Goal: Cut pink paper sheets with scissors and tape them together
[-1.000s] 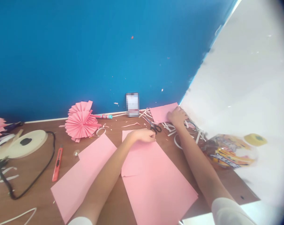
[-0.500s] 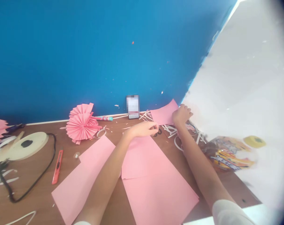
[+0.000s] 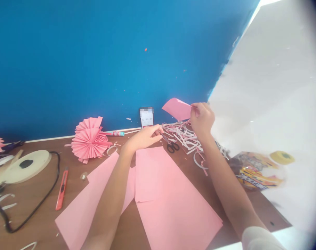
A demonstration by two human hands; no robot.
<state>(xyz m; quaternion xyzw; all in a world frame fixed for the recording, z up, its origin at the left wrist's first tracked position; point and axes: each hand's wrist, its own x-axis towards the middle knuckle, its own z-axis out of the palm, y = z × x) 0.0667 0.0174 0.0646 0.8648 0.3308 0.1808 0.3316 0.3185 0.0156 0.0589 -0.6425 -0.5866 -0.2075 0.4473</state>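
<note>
My right hand (image 3: 203, 119) pinches a small sheet of pink paper (image 3: 177, 109) by its right edge, holding it up in front of the blue wall. The paper curves, and its lower edge is over a heap of cut paper strips (image 3: 184, 137). My left hand (image 3: 145, 138) hovers above the top edge of the large pink sheets (image 3: 170, 201), its fingers loosely stretched and holding nothing. Just right of it, the black handles of scissors (image 3: 172, 147) show, while the blades are partly hidden. Under my left forearm lie more pink sheets (image 3: 82, 208).
Folded pink paper fans (image 3: 90, 140), a phone (image 3: 146, 118) and a red cutter knife (image 3: 62, 191) are on the brown table. A glue gun's black cable (image 3: 43, 205) curls at left near a cream disc (image 3: 40, 163). A bottle (image 3: 262, 170) lies at right.
My right hand has lifted the small pink sheet off the strips, baring more of the heap. My left hand has moved left, and the scissors now show more fully.
</note>
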